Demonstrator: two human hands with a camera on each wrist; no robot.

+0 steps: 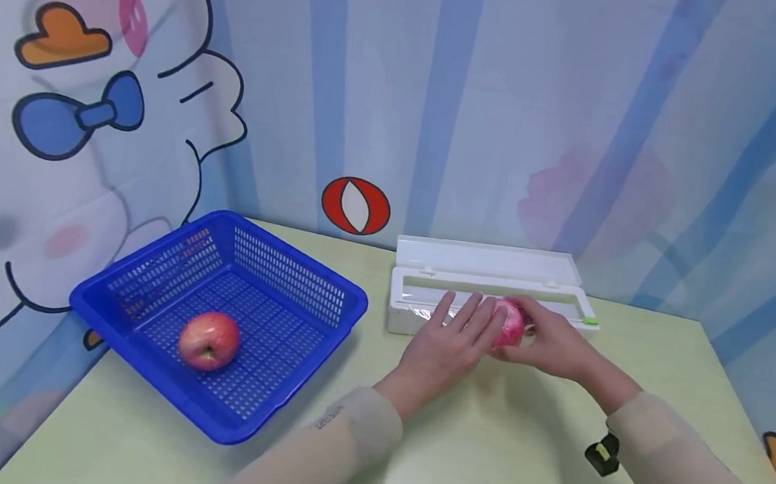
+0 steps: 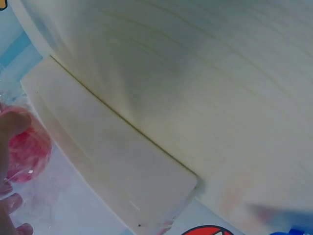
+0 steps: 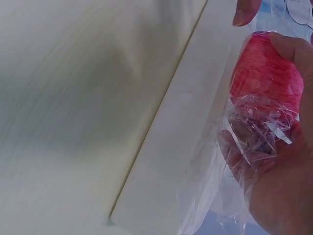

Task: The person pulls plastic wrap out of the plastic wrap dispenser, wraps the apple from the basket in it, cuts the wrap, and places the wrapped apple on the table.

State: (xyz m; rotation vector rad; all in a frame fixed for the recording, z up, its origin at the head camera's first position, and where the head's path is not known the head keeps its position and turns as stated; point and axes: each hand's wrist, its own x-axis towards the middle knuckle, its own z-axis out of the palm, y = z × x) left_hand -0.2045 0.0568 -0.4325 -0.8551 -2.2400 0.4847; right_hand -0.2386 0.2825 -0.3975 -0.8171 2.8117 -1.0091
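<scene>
In the head view, my right hand holds a pinkish-red apple in front of a white cling film box. Clear film is bunched over one side of that fruit in the right wrist view, and a sheet of it trails down along the box. My left hand lies against the apple from the left with its fingers spread and straight. Its thumb touches the fruit in the left wrist view, where the apple shows at the left edge. The box's lid stands raised at the back.
A blue plastic basket stands on the left of the pale table, with another red apple inside. A bright green tab sits at the box's right end. Behind the table hangs a printed curtain.
</scene>
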